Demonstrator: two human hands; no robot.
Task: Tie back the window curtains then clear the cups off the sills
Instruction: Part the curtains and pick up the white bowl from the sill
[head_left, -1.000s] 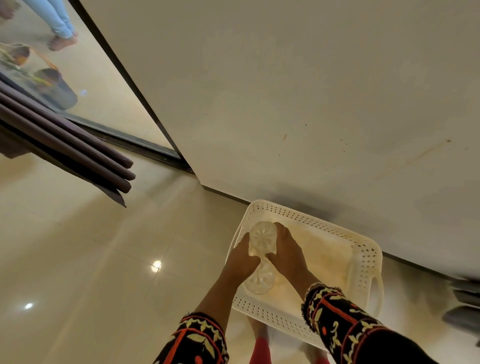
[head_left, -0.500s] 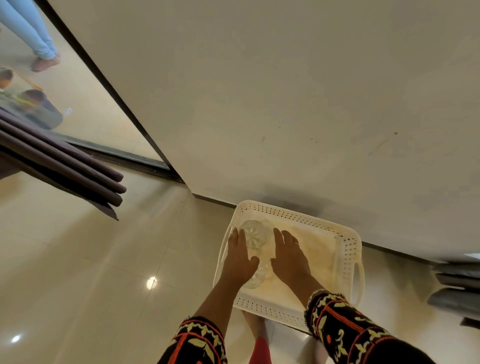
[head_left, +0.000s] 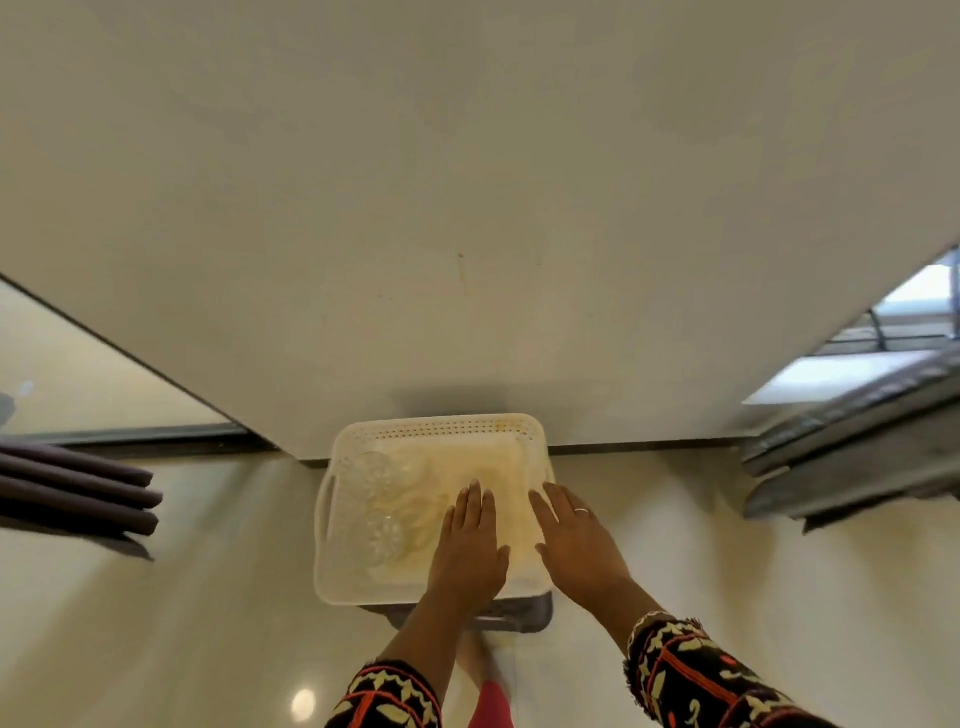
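A white perforated plastic basket (head_left: 439, 427) sits on the glossy floor against the wall. Two clear patterned glass cups lie inside along its left side, one (head_left: 373, 474) farther back and one (head_left: 385, 535) nearer me. My left hand (head_left: 470, 545) hovers flat over the basket's middle, fingers spread, holding nothing. To its right, my right hand (head_left: 579, 540) is also flat with fingers apart and empty; it wears a ring. Neither hand touches a cup.
A plain cream wall (head_left: 467, 208) rises behind the basket. Dark curtain folds (head_left: 78, 493) hang at the left beside a floor-level window (head_left: 78, 384). Grey curtain folds (head_left: 852, 467) and another window (head_left: 909, 332) are at the right. My foot (head_left: 483, 675) shows below the basket.
Both hands have let go of the two glass cups, which now lie in the basket's left side. The hands have lifted and shifted right; my view has swung to face the wall squarely.
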